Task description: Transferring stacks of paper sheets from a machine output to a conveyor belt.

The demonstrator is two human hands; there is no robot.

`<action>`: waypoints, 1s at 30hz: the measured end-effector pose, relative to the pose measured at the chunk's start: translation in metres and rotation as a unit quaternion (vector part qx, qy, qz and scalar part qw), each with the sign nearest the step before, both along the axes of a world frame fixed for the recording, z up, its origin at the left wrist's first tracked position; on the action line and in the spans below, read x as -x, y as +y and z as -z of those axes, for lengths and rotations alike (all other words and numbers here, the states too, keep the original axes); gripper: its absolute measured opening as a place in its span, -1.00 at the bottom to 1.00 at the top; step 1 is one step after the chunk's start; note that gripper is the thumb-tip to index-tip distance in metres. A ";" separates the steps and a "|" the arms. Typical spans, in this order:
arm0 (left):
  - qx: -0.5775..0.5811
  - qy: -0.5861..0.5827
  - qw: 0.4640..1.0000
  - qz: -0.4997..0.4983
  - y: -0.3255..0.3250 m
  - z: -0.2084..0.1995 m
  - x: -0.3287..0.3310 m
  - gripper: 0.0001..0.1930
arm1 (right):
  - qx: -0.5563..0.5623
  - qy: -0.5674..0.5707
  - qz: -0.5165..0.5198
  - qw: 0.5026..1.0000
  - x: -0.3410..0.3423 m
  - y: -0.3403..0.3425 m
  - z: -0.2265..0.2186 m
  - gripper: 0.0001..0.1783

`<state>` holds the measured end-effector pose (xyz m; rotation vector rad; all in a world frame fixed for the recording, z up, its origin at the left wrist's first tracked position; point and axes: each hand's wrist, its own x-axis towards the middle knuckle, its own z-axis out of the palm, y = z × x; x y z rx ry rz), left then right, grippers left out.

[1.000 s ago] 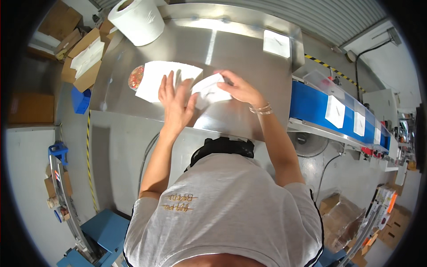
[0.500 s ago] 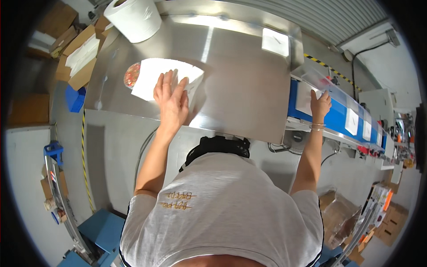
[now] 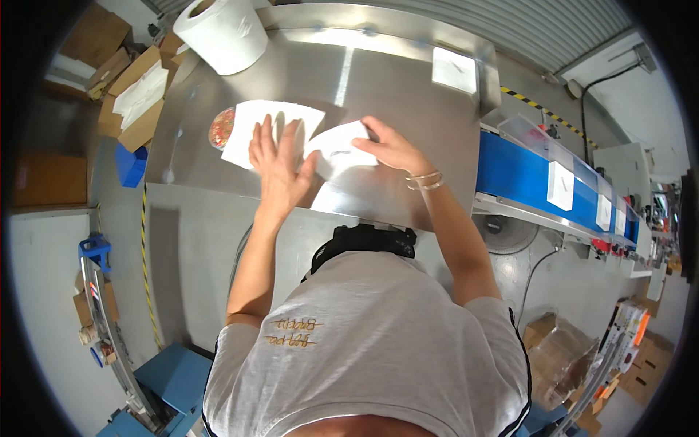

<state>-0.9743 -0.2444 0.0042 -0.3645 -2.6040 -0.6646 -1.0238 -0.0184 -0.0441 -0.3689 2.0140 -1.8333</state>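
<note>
My left hand lies with fingers spread on a pile of white flat pouches at the left of the steel table. Part of a round, red-and-orange speckled thing shows at the pile's left edge; the rest of it is hidden. To the right of the pile, my right hand pinches the right edge of a single white pouch between thumb and fingers. This pouch's left end comes close to my left thumb, and I cannot tell if they touch.
A blue conveyor belt adjoins the table's right side, carrying several white pouches beneath a transparent cover. A large white roll stands at the back left. Another white pouch lies at the back right. Open cartons flank the left side.
My right hand has come from the conveyor to the table and now grips a white pouch. The pouch formerly under it has travelled right along the belt. My left hand stays on the pile.
</note>
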 end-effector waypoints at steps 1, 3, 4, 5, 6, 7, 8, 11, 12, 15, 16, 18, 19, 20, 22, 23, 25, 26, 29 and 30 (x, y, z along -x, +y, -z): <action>0.008 0.000 1.000 -0.008 -0.005 0.003 0.003 -0.53 | 0.093 -0.008 0.046 0.995 -0.005 0.014 0.010 -0.71; 0.040 0.002 0.999 -0.014 -0.012 0.005 0.008 -0.56 | -0.031 0.147 0.172 0.974 -0.002 0.064 0.063 -0.77; 0.037 0.002 0.999 -0.020 -0.015 0.005 0.005 -0.57 | -0.026 0.100 0.227 0.968 -0.013 0.082 0.057 -0.76; 0.035 0.002 0.999 -0.027 -0.017 0.004 0.000 -0.58 | -0.019 0.053 0.280 0.958 -0.025 0.100 0.049 -0.75; 0.033 0.005 0.999 -0.037 -0.018 0.004 -0.005 -0.59 | -0.072 0.063 0.310 0.946 -0.031 0.126 0.051 -0.73; 0.031 0.005 0.999 -0.037 -0.017 0.004 -0.006 -0.59 | -0.127 0.074 0.342 0.928 -0.036 0.159 0.054 -0.70; 0.033 0.008 0.999 -0.031 -0.016 0.004 -0.005 -0.60 | -0.205 0.075 0.392 0.894 -0.040 0.196 0.069 -0.68; 0.030 0.020 0.999 -0.022 -0.021 0.006 -0.006 -0.60 | -0.356 0.112 0.447 0.813 -0.052 0.271 0.071 -0.59; 0.026 0.029 0.999 -0.010 -0.020 0.004 -0.005 -0.61 | -0.429 0.162 0.457 0.762 -0.060 0.295 0.076 -0.55; 0.028 0.044 0.999 -0.006 -0.021 0.006 -0.010 -0.62 | -0.685 0.193 0.474 0.518 -0.072 0.247 0.046 -0.39; 0.017 0.048 0.999 0.000 -0.021 0.008 -0.011 -0.65 | -0.624 0.215 0.449 0.603 -0.065 0.238 0.041 -0.31; 0.008 0.033 0.999 0.006 -0.020 0.004 -0.012 -0.66 | -0.483 0.291 0.361 0.743 -0.039 0.186 0.036 -0.38; 0.003 0.033 0.999 0.010 -0.022 0.007 -0.012 -0.66 | -0.415 0.285 0.293 0.813 -0.027 0.143 0.027 -0.40; 0.002 0.033 0.999 0.012 -0.021 0.007 -0.011 -0.66 | -0.407 0.265 0.217 0.847 -0.018 0.106 0.027 -0.44; 0.003 0.031 0.999 0.023 -0.021 0.007 -0.010 -0.67 | -0.170 0.186 0.092 0.963 -0.010 0.028 -0.005 -0.44; 0.002 0.031 0.999 0.027 -0.019 0.006 -0.009 -0.67 | -0.135 0.179 0.062 0.972 -0.004 0.000 -0.007 -0.44; 0.027 0.016 0.999 0.032 -0.015 0.005 -0.007 -0.65 | -0.101 0.173 0.034 0.979 0.012 -0.030 -0.003 -0.44; 0.026 0.016 0.999 0.035 -0.013 0.003 -0.007 -0.65 | -0.112 0.231 0.013 0.966 0.020 -0.038 0.004 -0.47; -0.005 0.008 1.000 0.002 -0.016 0.001 -0.001 -0.52 | -0.049 0.158 -0.018 0.986 0.015 -0.031 0.007 -0.53; 0.000 0.007 1.000 -0.010 -0.021 0.004 0.003 -0.52 | 0.028 0.024 -0.027 0.999 0.011 -0.024 0.007 -0.55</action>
